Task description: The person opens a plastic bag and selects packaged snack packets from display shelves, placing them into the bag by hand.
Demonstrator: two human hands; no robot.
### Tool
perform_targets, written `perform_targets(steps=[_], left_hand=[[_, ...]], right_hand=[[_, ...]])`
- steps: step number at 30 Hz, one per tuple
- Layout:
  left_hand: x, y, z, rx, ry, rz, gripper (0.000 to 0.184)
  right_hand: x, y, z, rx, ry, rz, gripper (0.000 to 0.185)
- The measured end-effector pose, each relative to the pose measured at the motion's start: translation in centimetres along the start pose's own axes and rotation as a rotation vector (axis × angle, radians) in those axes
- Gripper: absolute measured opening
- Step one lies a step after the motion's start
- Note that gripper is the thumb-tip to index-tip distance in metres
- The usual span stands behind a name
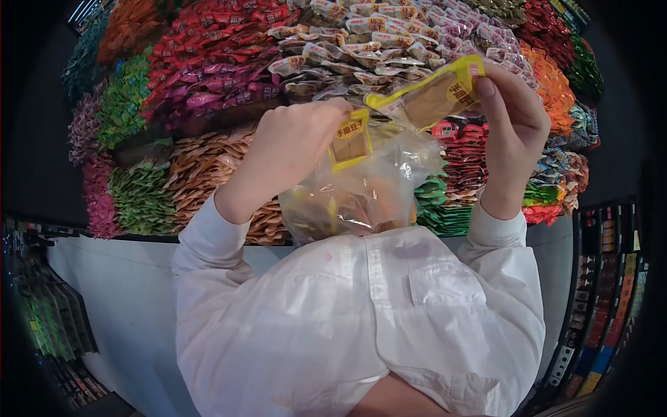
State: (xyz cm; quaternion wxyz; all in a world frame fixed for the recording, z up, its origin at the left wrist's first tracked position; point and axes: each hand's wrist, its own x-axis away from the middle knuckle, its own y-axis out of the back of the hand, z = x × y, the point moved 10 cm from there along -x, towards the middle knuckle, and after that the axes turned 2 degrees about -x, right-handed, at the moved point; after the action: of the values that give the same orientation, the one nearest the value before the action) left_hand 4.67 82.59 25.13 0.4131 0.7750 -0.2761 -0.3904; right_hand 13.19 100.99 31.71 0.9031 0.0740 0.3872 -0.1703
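My right hand (513,121) pinches one end of a yellow-edged snack packet (445,96) between thumb and fingers. Through its clear window a flat brown piece shows. My left hand (292,149) is closed, its back toward me, and a second, smaller-looking yellow-edged packet (351,141) hangs from its fingers. The fingertips themselves are hidden. Below and behind the packets a translucent plastic bag (368,191) sits close against my shirt front. Orange and yellow items show dimly through the bag. Whether my left hand also grips the bag's edge I cannot tell.
A wide display of wrapped snacks surrounds my hands: red packets (219,42), white-and-brown packets (361,48), green packets (142,191) and orange packets (549,83). Dark shelves (601,299) with goods stand at the right, and a rack of green packages (55,313) at the left.
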Motion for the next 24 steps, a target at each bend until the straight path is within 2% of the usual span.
perform_targets(steps=[2,3,5,7,8,9,11,13,14,15,16,17,19,20,21,22,23,24], left_hand=[[0.0,1.1,0.0,-0.076,-0.013,-0.156,0.014],[0.0,1.3,-0.1,-0.082,-0.013,-0.152,0.014],[0.7,4.0,0.0,-0.171,0.030,-0.354,0.014],[0.9,4.7,1.4,-0.163,0.074,-0.375,0.013],[0.9,4.6,3.0,0.007,0.152,-0.359,0.014],[1.1,4.3,4.4,0.178,0.230,-0.343,0.014],[1.3,4.1,4.8,0.255,0.276,-0.317,0.015],[1.4,5.0,3.7,0.388,0.203,-0.409,0.015],[1.4,5.1,3.6,0.389,0.206,-0.409,0.015],[1.1,5.2,2.5,0.320,0.118,-0.393,0.015],[0.9,5.2,1.2,0.252,0.029,-0.375,0.014],[0.8,5.3,0.6,0.255,0.029,-0.372,0.014],[0.3,3.5,-2.4,0.291,-0.085,-0.149,0.015],[0.5,1.6,-1.9,0.522,-0.016,-0.029,0.016],[0.5,1.7,-2.0,0.522,-0.018,-0.026,0.016],[0.7,0.9,-2.5,0.306,-0.049,0.084,0.017],[0.9,-0.1,-2.7,0.089,-0.080,0.194,0.019],[1.3,-1.2,-1.8,0.017,-0.008,0.320,0.019]], right_hand=[[0.1,-1.8,0.2,0.030,0.029,0.043,0.016],[0.1,-2.3,0.0,0.038,0.030,0.049,0.016],[0.2,-3.2,-0.6,0.044,0.020,0.039,0.014],[0.5,-4.3,-1.7,0.014,-0.005,0.089,0.012],[0.9,-5.3,-1.9,0.126,-0.018,0.206,0.011],[1.5,-6.1,-2.4,0.099,-0.054,0.257,0.009],[2.8,-7.5,-2.6,0.177,-0.173,0.462,0.007],[4.7,-8.2,-2.9,0.086,-0.435,0.692,0.008],[5.1,-8.7,-1.4,0.007,-0.341,0.735,0.010],[5.5,-9.1,0.0,-0.072,-0.248,0.775,0.014],[5.6,-8.9,0.2,-0.073,-0.254,0.774,0.014],[6.0,-9.2,0.7,-0.184,-0.275,0.820,0.016],[6.5,-9.4,0.9,-0.294,-0.297,0.860,0.018],[5.5,-8.4,0.3,-0.307,-0.276,0.712,0.015],[4.7,-7.2,-0.1,-0.319,-0.253,0.565,0.015],[4.6,-6.3,-1.1,-0.377,-0.365,0.460,0.017],[4.1,-5.6,-1.0,-0.354,-0.359,0.385,0.017],[3.9,-5.0,-1.3,-0.315,-0.362,0.333,0.017]])
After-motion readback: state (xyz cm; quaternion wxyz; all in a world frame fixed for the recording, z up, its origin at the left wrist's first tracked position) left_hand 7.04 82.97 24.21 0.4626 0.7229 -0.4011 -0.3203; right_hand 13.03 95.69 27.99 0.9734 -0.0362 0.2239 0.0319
